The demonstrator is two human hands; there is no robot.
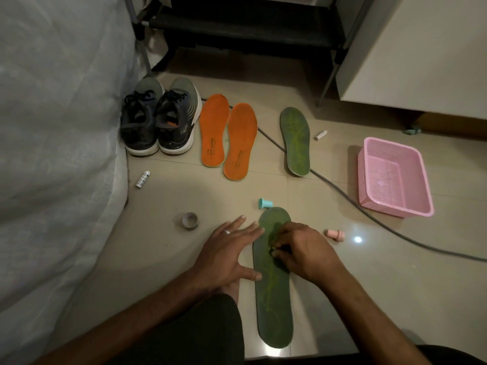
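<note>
**Q:** You were on the head feed, right? What were the hands up to, and where was the insole?

**A:** Yep, I was watching remotely. The near green insole (274, 299) lay flat on the floor tiles right in front of the person, toe end pointing away. The left hand (226, 254) was spread flat just left of it, fingers straight, with the thumb and one fingertip touching its edge. The right hand (297, 248) sat on top of its front half, fingers curled in and pinching a small pale bit (270, 248) against the surface. I couldn't tell what that bit was.

**Q:** And the other stuff?

**A:** Going outward from that insole: a teal cap (264, 203) lay just past its toe, a pink cap (335, 234) near its right side, and a tape roll (190, 220) off to its left. Farther left was a white tube (142, 179). To the far right stood a pink basket (395, 177), with a grey cable (342, 193) running between the two. Well beyond the toe lay a second green insole (295, 140), two orange insoles (226, 135) and a pair of dark shoes (158, 119).
</note>
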